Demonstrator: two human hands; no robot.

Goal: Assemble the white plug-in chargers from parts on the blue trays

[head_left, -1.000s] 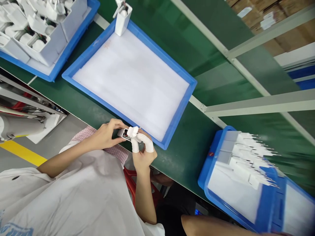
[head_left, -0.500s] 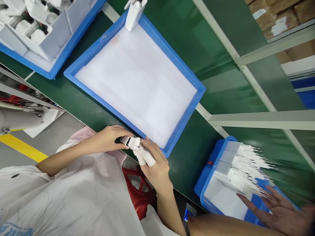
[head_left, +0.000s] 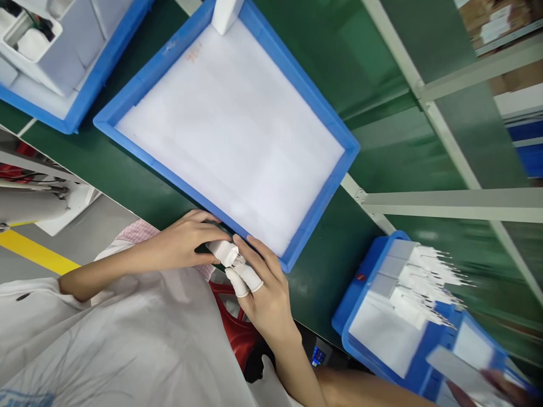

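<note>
A small white plastic housing (head_left: 224, 251) with thin metal prongs at one end is held between my two hands, just off the near edge of the blue tray. My left hand (head_left: 195, 238) grips its left end with thumb and fingers. My right hand (head_left: 268, 288), with white finger cots (head_left: 248, 277) on two fingers, pinches the prong end, its other fingers reaching over toward the tray rim. Before me the blue tray (head_left: 169, 164) has a white lining, and a white box-shaped part (head_left: 227, 14) stands in its far corner.
Another blue tray (head_left: 85, 102) at upper left bears white housings (head_left: 59, 56) with wires. At right, a blue bin (head_left: 356, 294) holds several white parts (head_left: 419, 282) with metal pins. A co-worker's blurred hand (head_left: 504, 387) holds a flat white piece (head_left: 460, 370) there. Metal framing (head_left: 453, 207) runs behind.
The housing has turned in my hands: its dark slot no longer shows and the prongs do. The co-worker's hand, spread and bare before, now holds a white piece. The view shifted slightly.
</note>
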